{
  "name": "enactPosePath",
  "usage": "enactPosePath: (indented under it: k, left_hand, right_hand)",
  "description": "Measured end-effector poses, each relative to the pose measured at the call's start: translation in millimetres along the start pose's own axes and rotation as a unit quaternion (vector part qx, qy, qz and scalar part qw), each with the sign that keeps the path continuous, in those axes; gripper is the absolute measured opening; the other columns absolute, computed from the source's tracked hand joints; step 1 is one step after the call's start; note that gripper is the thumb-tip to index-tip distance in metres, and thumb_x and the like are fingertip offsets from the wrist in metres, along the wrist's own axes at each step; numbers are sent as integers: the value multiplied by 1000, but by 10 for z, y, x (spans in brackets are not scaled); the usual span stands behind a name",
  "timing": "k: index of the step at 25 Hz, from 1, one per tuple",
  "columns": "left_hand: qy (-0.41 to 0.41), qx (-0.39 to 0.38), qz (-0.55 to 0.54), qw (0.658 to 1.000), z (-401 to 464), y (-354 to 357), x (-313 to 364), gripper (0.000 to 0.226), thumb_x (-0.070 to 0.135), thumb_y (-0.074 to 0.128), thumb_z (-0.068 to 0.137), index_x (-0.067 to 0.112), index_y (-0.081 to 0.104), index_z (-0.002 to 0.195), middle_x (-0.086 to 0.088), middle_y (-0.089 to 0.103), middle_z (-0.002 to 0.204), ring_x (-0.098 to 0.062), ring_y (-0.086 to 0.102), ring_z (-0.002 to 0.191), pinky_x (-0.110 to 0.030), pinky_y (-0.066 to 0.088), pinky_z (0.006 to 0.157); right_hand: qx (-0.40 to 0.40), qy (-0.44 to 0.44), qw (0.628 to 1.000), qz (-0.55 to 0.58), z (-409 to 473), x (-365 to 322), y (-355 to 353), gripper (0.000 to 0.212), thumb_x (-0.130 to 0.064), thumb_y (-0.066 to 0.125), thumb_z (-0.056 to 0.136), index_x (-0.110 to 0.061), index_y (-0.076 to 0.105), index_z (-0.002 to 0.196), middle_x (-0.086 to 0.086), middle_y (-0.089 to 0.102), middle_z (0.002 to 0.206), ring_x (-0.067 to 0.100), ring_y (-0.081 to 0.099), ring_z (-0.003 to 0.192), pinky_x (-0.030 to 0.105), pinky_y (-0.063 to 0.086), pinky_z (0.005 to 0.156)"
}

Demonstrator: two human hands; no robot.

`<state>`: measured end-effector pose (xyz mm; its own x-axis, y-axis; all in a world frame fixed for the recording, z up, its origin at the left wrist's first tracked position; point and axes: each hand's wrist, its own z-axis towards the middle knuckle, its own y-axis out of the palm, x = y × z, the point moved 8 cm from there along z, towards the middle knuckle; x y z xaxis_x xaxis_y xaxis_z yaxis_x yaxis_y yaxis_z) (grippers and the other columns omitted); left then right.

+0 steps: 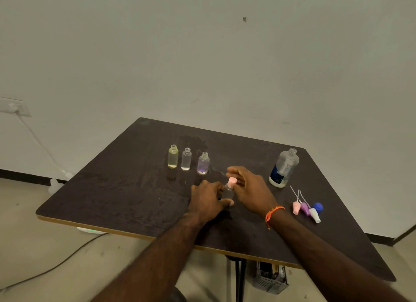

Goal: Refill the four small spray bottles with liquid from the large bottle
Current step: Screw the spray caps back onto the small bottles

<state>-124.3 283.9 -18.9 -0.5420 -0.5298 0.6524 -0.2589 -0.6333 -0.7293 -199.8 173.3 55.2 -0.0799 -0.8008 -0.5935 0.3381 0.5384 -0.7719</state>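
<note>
Three small open bottles stand in a row on the dark table [126,189]: a yellowish one [172,157], a clear one [186,159] and a purple-tinted one [203,163]. A fourth small clear bottle [228,192] stands at the table's middle, and my left hand [208,200] grips its body. My right hand [246,187] pinches the pink spray cap [231,182] on its neck. The large bottle [284,167], uncapped, stands at the right.
Three loose spray heads, pink [296,207], purple [305,208] and white [314,215], lie at the right with a blue cap [317,207]. A wet patch shows behind the small bottles. A cable runs along the floor at the left; a grey basket [270,279] sits under the table.
</note>
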Motion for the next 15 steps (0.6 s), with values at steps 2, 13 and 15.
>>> enactPosePath:
  k: [2, 13, 15]
  left_hand:
    - [1, 2, 6, 1000, 1, -1, 11, 42, 58, 79, 83, 29, 70, 113, 12, 68, 100, -13, 59, 107, -42, 40, 101]
    - [-3, -1, 3, 1000, -2, 25, -20, 47, 60, 79, 82, 28, 70, 117, 10, 70, 101, -14, 61, 106, -44, 43, 103]
    - [-6, -7, 6, 1000, -4, 34, -14, 48, 60, 79, 83, 28, 70, 118, 12, 69, 99, -14, 61, 107, -44, 42, 103]
  right_hand:
    - [32, 30, 998, -35, 15, 34, -89, 45, -37, 74, 86, -24, 56, 125, -5, 71, 104, 3, 66, 91, 32, 58, 87]
    - [59, 29, 998, -11, 51, 70, -31, 25, -22, 77, 82, -27, 58, 97, -9, 70, 91, 3, 68, 85, 34, 59, 81]
    - [71, 33, 997, -22, 55, 72, -18, 30, -26, 79, 81, -27, 56, 100, -11, 68, 90, 4, 67, 84, 34, 59, 79]
